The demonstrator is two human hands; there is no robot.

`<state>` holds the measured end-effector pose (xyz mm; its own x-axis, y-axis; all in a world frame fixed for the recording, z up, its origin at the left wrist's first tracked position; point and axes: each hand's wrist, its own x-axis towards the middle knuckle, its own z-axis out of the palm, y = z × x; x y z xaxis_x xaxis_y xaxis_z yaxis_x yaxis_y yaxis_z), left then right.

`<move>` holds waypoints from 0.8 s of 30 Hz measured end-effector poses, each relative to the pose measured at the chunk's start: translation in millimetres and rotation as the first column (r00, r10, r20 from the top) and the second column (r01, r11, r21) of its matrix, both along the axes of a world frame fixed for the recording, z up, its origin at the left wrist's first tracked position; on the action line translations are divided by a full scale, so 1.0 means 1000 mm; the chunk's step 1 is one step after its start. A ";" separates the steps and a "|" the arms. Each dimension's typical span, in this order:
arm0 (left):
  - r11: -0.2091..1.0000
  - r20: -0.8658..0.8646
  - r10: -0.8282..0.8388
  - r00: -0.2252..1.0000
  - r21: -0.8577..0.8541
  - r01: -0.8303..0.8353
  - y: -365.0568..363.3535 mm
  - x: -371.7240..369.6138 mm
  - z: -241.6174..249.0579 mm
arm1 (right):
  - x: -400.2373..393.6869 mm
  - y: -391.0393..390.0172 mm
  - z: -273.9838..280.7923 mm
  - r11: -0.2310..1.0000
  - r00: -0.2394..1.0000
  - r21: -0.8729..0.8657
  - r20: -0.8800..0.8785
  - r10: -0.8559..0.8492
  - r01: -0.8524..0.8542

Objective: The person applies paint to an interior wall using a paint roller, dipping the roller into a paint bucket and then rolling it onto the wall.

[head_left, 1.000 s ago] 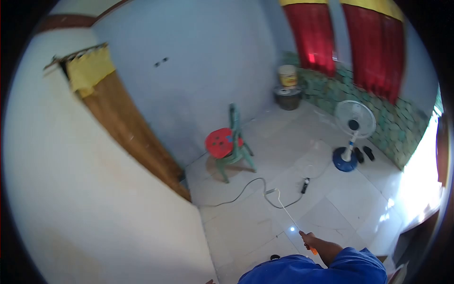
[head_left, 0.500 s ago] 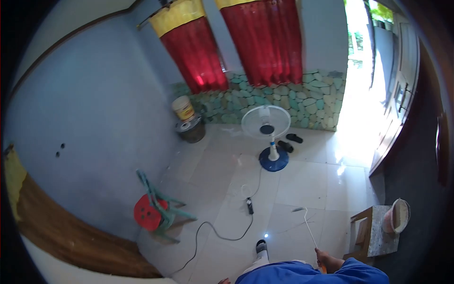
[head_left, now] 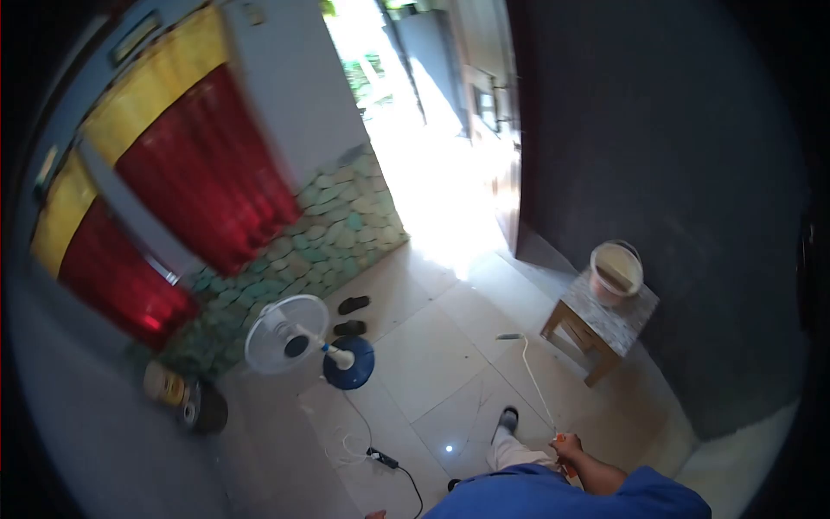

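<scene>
My right hand (head_left: 566, 447) is wrapped round the orange handle of a paint roller (head_left: 510, 336). The roller's thin bent rod reaches forward from my fist, and its small slim head hangs over the tiled floor. Only a bit of my left hand (head_left: 375, 515) shows at the bottom edge; its fingers are mostly cut off. Ahead and to the right of the roller, a pale bucket (head_left: 616, 273) with a wire handle stands on a small speckled-top wooden table (head_left: 635, 318). Something flat lies across the bucket's mouth.
A standing fan (head_left: 348, 363) with a blue base is at left, its cord running to a black power strip (head_left: 382, 458). Two dark sandals (head_left: 353, 304) lie near it. Stacked buckets (head_left: 166, 386) stand in the corner. A door (head_left: 497, 112) stands open beside the dark wall.
My view has swung right toward the doorway and dark wall, with the table and bucket now nearer the middle. A foot has stepped forward. The paint roller stays in my right hand.
</scene>
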<state>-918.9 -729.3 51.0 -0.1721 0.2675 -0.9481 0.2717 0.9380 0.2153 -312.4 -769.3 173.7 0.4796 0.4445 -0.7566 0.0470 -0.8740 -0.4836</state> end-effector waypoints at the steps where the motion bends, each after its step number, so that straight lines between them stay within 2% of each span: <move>1: 0.999 -0.028 -0.040 0.999 0.009 0.041 0.034 0.005 -0.008 | 0.010 -0.011 -0.017 1.000 0.994 0.011 0.110 0.003 -0.004; 2: 0.998 -0.082 -0.055 0.995 0.025 0.058 0.064 0.036 0.010 | 0.016 -0.016 -0.024 1.000 0.975 0.018 0.223 0.012 -0.017; 3: 0.996 -0.136 -0.069 0.988 0.039 0.075 0.097 0.069 0.031 | 0.027 -0.020 -0.032 1.000 0.975 0.013 0.220 -0.016 0.013; 4: 0.992 -0.099 -0.017 0.995 0.123 0.030 0.125 0.095 0.031 | 0.036 -0.019 -0.022 0.996 0.971 -0.022 0.225 -0.081 0.088; 5: 0.981 0.083 0.089 0.993 0.167 -0.102 0.154 0.117 0.027 | 0.043 -0.018 -0.018 0.985 0.963 -0.057 0.229 -0.144 0.161; 6: 0.973 0.003 -0.016 1.000 0.229 0.015 0.178 0.152 0.025 | 0.060 -0.023 -0.039 0.990 0.961 -0.079 0.260 -0.096 0.120; 7: 0.972 0.084 0.061 0.995 0.221 -0.078 0.198 0.185 0.025 | 0.071 -0.019 -0.038 0.992 0.960 -0.088 0.273 -0.064 0.091; 8: 0.974 0.076 0.083 0.994 0.206 -0.097 0.213 0.232 0.050 | 0.086 -0.010 -0.023 0.993 0.958 -0.105 0.284 -0.029 0.061; 9: 0.976 0.162 -0.044 0.986 0.219 0.007 0.227 0.258 0.048 | 0.097 -0.002 -0.017 0.992 0.947 -0.107 0.321 -0.025 0.062; 10: 0.908 0.153 -0.327 0.933 0.326 0.265 0.241 0.281 0.046 | 0.109 0.013 -0.019 0.993 0.933 -0.104 0.360 -0.021 0.062; 12: 0.679 0.068 -0.672 0.737 0.453 0.578 0.274 0.339 0.049 | 0.135 0.041 -0.030 0.995 0.931 -0.062 0.361 -0.051 0.079; 13: 0.584 0.015 -0.753 0.658 0.476 0.658 0.291 0.366 0.053 | 0.143 0.058 -0.022 0.993 0.928 -0.028 0.361 -0.093 0.110; 15: 0.509 -0.075 -0.767 0.638 0.536 0.674 0.319 0.395 0.054 | 0.154 0.090 -0.009 0.989 0.919 0.041 0.366 -0.145 0.139; 17: 0.578 0.024 -0.728 0.685 0.557 0.596 0.349 0.409 0.054 | 0.159 0.120 -0.004 0.985 0.913 0.078 0.371 -0.172 0.154; 18: 0.677 0.092 -0.663 0.743 0.496 0.543 0.367 0.416 0.052 | 0.162 0.134 -0.002 0.978 0.907 0.139 0.372 -0.197 0.156; 21: 0.772 0.009 -0.603 0.798 0.258 0.581 0.414 0.418 0.040 | 0.167 0.167 0.007 0.946 0.881 0.252 0.375 -0.288 0.202; 24: 0.714 0.022 -0.688 0.725 0.202 0.671 0.462 0.419 0.031 | 0.178 0.196 0.011 0.903 0.829 0.347 0.404 -0.387 0.252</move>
